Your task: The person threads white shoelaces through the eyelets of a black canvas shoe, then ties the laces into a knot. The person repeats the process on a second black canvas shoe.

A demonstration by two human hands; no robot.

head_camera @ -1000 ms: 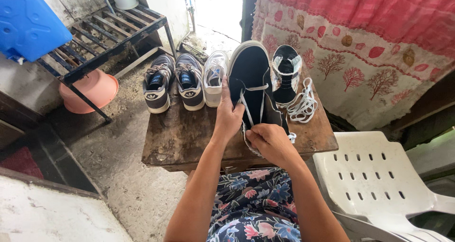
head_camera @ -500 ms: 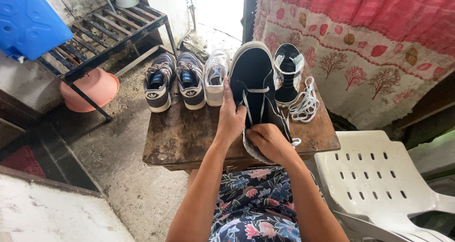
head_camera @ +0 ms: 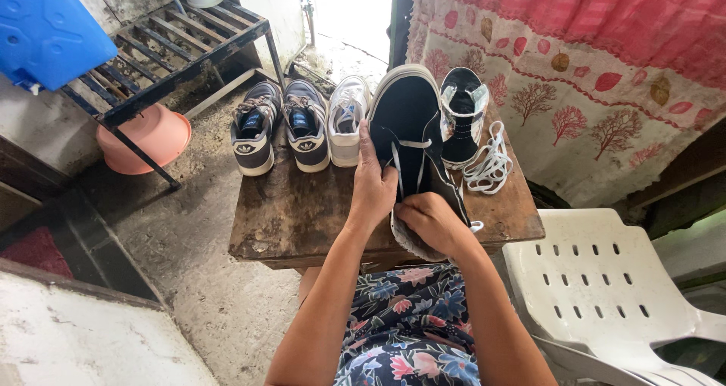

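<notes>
My left hand (head_camera: 371,187) grips the left side of a large black canvas shoe (head_camera: 406,114) with a white sole rim, lying toe-away on a worn wooden table (head_camera: 299,212). At the shoe's opening, my right hand (head_camera: 429,220) pinches its white lace (head_camera: 396,159) near the heel end. A second black shoe (head_camera: 460,115) stands just to the right, with a loose bundle of white lace (head_camera: 488,163) beside it.
A white sneaker (head_camera: 347,120) and a dark pair of sneakers (head_camera: 280,125) line the table's back left. A white plastic chair (head_camera: 605,288) is at right. A metal rack (head_camera: 162,49), blue container (head_camera: 49,27) and pink basin (head_camera: 144,136) are at left.
Both hands have shifted slightly on the black shoe; my right hand has moved a little up toward the opening. The view has drifted slightly.
</notes>
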